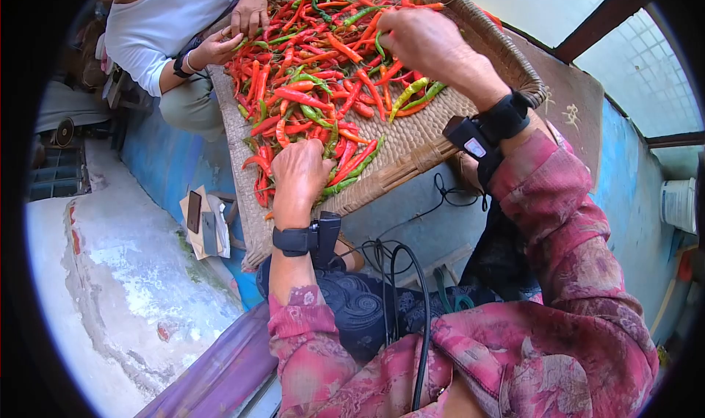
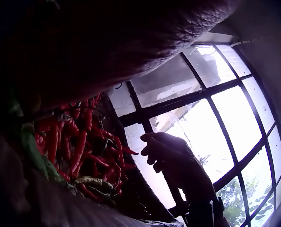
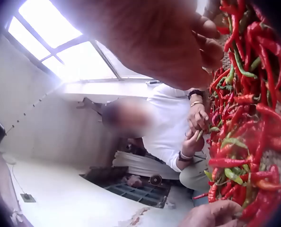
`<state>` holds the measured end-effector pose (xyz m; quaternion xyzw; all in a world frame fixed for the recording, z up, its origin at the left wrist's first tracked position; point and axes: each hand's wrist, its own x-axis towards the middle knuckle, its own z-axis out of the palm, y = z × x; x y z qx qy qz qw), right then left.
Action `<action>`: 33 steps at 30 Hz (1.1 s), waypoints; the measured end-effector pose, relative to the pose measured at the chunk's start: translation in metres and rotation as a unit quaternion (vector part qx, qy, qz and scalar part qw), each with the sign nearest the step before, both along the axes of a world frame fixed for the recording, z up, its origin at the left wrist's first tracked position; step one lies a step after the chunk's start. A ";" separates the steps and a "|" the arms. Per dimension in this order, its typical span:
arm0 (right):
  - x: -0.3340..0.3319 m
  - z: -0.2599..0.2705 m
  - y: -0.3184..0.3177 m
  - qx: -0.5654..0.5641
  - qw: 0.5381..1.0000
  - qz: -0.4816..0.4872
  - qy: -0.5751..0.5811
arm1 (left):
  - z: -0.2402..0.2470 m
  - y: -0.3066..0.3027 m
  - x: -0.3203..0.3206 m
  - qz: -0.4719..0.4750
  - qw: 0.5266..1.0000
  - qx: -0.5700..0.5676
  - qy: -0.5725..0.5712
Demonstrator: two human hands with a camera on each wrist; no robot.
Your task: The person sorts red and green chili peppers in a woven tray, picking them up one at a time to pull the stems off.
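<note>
A woven tray [image 1: 455,117] is heaped with red and green chili peppers [image 1: 294,95]. My left hand [image 1: 299,172] is down among the chili peppers at the near side, fingertips hidden under the knuckles; I cannot tell whether it pinches one. Beside that wrist lies a green chili pepper [image 1: 339,187]. My right hand [image 1: 426,44] hangs above the far right part of the heap, with a curved green chili pepper [image 1: 380,45] by its fingers. In the left wrist view the right hand [image 2: 171,158] has loosely bent fingers, and nothing shows between them.
Across the tray another person in a white top [image 1: 169,25] works at its edge with both hands [image 1: 220,47]. Two phones [image 1: 194,211] lie on a small stand at left. Black cables [image 1: 396,271] hang below the tray. A white bucket [image 1: 677,204] stands at right.
</note>
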<state>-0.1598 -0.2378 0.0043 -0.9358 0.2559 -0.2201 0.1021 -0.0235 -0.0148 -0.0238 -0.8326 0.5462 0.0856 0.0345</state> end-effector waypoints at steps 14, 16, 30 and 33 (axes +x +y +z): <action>0.037 -0.020 0.064 0.267 0.909 0.302 -0.104 | 0.015 -0.004 -0.001 0.107 0.776 -0.328 0.528; 0.040 -0.018 0.070 0.298 0.898 0.299 -0.126 | 0.013 -0.004 0.002 0.103 0.794 -0.314 0.510; 0.033 0.002 0.013 0.515 0.789 0.019 -0.335 | 0.017 0.003 0.001 0.107 0.861 -0.228 0.442; 0.020 0.007 -0.009 0.544 0.730 -0.023 -0.413 | 0.013 0.008 -0.004 0.085 0.898 -0.120 0.415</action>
